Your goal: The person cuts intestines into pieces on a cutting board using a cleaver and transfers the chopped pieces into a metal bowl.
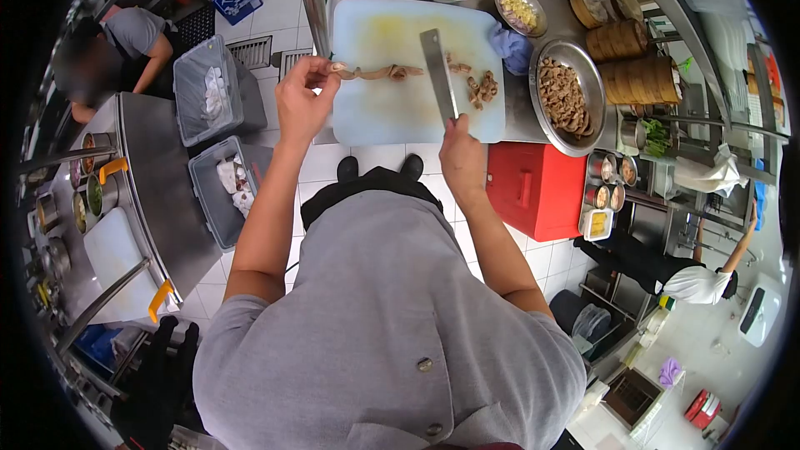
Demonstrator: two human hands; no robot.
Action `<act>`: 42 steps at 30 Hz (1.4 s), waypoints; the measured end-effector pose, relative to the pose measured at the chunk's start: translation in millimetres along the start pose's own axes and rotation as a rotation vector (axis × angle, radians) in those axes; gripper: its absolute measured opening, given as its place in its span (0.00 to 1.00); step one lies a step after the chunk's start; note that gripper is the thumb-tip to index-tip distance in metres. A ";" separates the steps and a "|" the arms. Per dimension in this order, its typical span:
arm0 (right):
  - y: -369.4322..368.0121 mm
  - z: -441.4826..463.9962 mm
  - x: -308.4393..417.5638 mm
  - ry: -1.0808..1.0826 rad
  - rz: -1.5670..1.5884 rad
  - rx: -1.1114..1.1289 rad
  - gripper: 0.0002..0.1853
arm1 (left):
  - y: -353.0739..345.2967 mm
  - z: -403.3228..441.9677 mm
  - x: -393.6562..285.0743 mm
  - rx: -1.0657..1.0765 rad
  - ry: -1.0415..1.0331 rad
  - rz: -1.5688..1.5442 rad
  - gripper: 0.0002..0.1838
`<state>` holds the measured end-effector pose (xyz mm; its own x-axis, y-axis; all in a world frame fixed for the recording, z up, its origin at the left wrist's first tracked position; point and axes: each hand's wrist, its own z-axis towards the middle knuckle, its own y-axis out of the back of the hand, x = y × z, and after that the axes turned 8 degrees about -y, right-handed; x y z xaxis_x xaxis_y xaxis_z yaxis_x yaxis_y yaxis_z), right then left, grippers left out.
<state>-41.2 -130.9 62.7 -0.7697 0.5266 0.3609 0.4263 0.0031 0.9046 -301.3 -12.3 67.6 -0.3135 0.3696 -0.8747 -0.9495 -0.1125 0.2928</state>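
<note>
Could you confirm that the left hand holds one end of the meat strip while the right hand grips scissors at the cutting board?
Not scissors: the head view shows the right hand gripping a cleaver at the cutting board; the left hand holds one end of the meat strip.

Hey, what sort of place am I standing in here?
Most likely a restaurant kitchen: there are stacked bamboo steamers, a big metal bowl of chopped food, and a cleaver over a large board.

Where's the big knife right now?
In the head view, the big knife is in the person's right hand, over the cutting board, between the brown strip and the chopped pieces.
</note>
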 end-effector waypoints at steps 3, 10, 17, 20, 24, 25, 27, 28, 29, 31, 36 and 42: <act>-17.4 5.7 -14.2 -0.018 -0.159 0.082 0.13 | -0.2 -3.1 0.5 0.011 0.021 -0.006 0.09; 8.2 -4.1 11.2 -0.050 -0.072 0.022 0.13 | 5.9 -6.5 1.7 0.021 0.038 -0.008 0.09; -8.6 11.6 -6.5 -0.009 -0.191 0.049 0.13 | 10.9 -4.2 3.4 0.019 0.016 0.019 0.09; 7.2 3.3 2.4 0.047 -0.101 -0.063 0.14 | 12.7 -3.2 3.8 0.007 0.005 0.007 0.09; -4.0 -3.0 8.4 0.049 -0.132 0.031 0.14 | 12.6 -6.4 3.6 0.023 0.029 -0.010 0.09; -10.7 1.0 1.0 0.042 -0.131 0.028 0.14 | 11.9 -7.3 3.0 0.029 0.027 -0.012 0.09; -24.1 17.2 -13.7 -0.015 -0.147 0.114 0.16 | 13.2 -4.9 2.0 0.038 0.009 -0.011 0.09; -24.5 24.1 -17.2 -0.001 -0.146 0.107 0.16 | 13.8 0.8 -3.9 0.025 0.001 -0.008 0.09; -24.8 21.8 -26.0 -0.015 -0.090 0.083 0.16 | 13.4 1.2 -12.6 0.019 -0.011 -0.027 0.09; -19.7 19.8 -37.5 -0.022 -0.031 0.048 0.16 | 6.2 12.5 -33.8 0.005 -0.035 -0.049 0.09; -9.8 19.8 -59.5 -0.004 0.155 -0.006 0.14 | -33.1 60.2 -99.7 0.148 -0.250 -0.204 0.12; -3.6 12.2 -77.9 -0.081 0.157 -0.052 0.16 | -76.6 92.8 -149.7 0.225 -0.407 -0.232 0.11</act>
<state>23.0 -161.6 28.5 -0.6539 0.5843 0.4806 0.5111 -0.1272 0.8501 -180.7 26.6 212.0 -0.0234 0.6949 -0.7187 -0.9539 0.1997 0.2242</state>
